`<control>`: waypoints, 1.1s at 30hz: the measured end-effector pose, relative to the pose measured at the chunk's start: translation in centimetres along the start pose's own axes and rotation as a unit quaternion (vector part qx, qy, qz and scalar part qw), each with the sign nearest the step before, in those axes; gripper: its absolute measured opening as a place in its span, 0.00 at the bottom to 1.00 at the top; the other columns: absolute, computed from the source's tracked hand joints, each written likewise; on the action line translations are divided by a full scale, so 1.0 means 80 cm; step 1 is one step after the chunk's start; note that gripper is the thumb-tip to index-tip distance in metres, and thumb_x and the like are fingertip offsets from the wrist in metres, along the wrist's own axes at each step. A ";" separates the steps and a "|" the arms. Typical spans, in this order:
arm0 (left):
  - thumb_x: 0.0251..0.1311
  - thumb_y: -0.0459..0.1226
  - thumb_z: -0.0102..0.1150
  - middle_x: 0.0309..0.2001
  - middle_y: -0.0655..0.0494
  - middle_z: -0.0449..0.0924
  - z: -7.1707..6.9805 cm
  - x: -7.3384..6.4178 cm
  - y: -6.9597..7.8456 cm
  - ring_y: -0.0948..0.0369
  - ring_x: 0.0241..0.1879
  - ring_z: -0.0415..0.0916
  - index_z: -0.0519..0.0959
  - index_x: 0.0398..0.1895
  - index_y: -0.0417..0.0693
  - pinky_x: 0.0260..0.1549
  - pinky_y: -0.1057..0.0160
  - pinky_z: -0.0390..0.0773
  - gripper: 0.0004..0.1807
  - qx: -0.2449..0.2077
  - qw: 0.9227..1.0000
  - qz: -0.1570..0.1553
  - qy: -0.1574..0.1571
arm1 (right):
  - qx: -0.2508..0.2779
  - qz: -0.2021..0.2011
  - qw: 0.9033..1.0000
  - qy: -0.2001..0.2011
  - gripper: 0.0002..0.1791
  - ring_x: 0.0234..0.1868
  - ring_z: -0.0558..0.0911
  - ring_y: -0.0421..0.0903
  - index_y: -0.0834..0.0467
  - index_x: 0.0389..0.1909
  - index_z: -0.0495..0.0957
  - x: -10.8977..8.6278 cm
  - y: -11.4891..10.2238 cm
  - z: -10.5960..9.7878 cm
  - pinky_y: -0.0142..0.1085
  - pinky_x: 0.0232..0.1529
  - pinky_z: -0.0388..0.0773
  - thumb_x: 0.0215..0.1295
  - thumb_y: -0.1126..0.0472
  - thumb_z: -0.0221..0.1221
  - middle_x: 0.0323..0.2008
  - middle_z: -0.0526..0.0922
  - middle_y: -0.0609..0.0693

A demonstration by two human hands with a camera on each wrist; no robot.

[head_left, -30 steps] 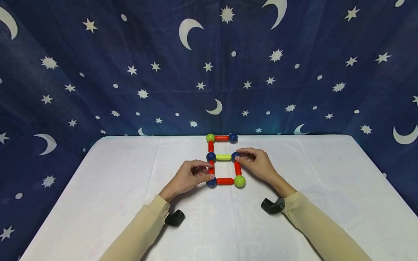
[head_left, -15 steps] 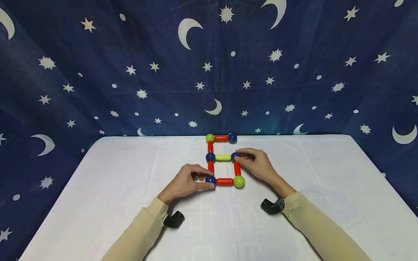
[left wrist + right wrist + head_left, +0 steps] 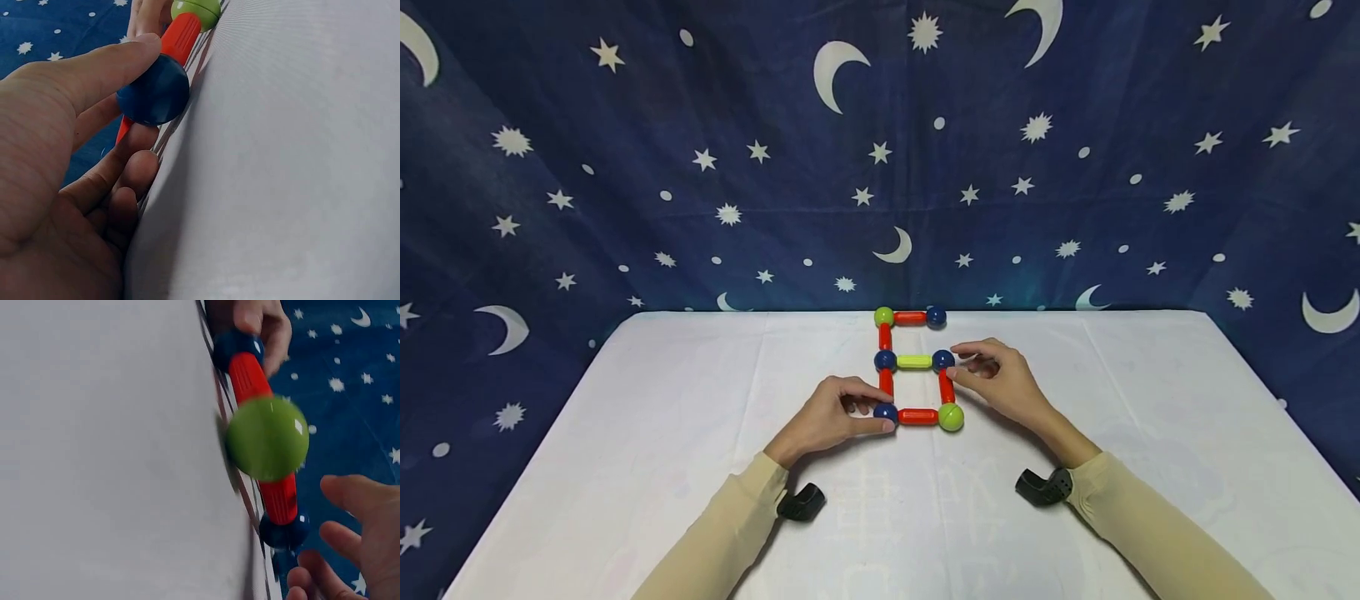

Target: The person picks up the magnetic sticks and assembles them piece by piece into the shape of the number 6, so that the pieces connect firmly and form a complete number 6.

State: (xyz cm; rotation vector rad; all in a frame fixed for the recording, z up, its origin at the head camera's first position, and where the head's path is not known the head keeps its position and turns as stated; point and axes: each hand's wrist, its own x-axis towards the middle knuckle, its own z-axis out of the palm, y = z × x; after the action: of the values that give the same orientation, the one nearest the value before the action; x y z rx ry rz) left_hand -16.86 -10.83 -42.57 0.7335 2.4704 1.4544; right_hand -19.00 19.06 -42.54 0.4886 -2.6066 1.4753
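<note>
A flat figure of magnetic rods and balls lies on the white table. My left hand [image 3: 831, 417] pinches the near-left blue ball [image 3: 153, 90] between thumb and fingers. A red rod [image 3: 918, 417] joins that ball to the near-right green ball [image 3: 269, 437]. Just right of the middle-right blue ball [image 3: 943, 360] hovers my right hand [image 3: 1006, 382], its fingers spread and holding nothing. Between the two middle blue balls runs a yellow-green rod [image 3: 914, 362]. At the far end, a green ball [image 3: 883, 317] connects by a red rod [image 3: 910, 318] to another blue ball [image 3: 936, 317].
The white cloth-covered table [image 3: 700, 367] stretches around the figure on all sides. Behind its far edge hangs a dark blue curtain [image 3: 775, 192] with moons and stars. A black wrist-worn device [image 3: 801, 502] sits on each forearm.
My left hand has slid down from the left red rod onto the near-left blue ball. The right hand has let go of the middle-right blue ball and shifted slightly right.
</note>
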 end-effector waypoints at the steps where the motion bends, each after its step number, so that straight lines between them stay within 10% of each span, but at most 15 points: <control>1: 0.51 0.43 0.80 0.31 0.60 0.80 0.000 0.000 0.000 0.59 0.34 0.74 0.89 0.44 0.52 0.34 0.66 0.73 0.17 0.001 1.000 0.000 0.001 | 0.005 -0.005 1.000 -0.006 0.20 0.40 0.79 0.48 0.57 0.53 0.85 -0.005 -0.001 -0.001 0.34 0.38 0.75 0.60 0.57 0.73 0.43 0.83 0.53; 12: 0.50 0.38 0.80 0.33 0.56 0.81 0.000 0.002 -0.002 0.56 0.34 0.74 0.89 0.46 0.47 0.33 0.66 0.71 0.18 -0.011 1.000 -0.009 0.008 | 0.023 -0.044 0.996 -0.070 0.18 0.36 0.77 0.46 0.50 0.44 0.87 -0.045 -0.003 0.008 0.34 0.35 0.73 0.51 0.55 0.79 0.35 0.80 0.44; 33: 0.50 0.37 0.80 0.33 0.54 0.81 -0.003 -0.002 -0.006 0.50 0.35 0.74 0.89 0.46 0.46 0.33 0.66 0.71 0.18 -0.015 1.000 -0.001 0.005 | 0.022 -0.052 0.996 -0.071 0.18 0.37 0.78 0.45 0.50 0.45 0.87 -0.047 0.002 0.017 0.34 0.35 0.73 0.53 0.55 0.78 0.36 0.81 0.41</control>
State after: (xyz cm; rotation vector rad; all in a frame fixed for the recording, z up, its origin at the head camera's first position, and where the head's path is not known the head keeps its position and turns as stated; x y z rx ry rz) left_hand -16.97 -11.24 -42.87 0.7188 2.4501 1.4933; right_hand -15.38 18.85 -44.28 0.7488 -2.6121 1.5203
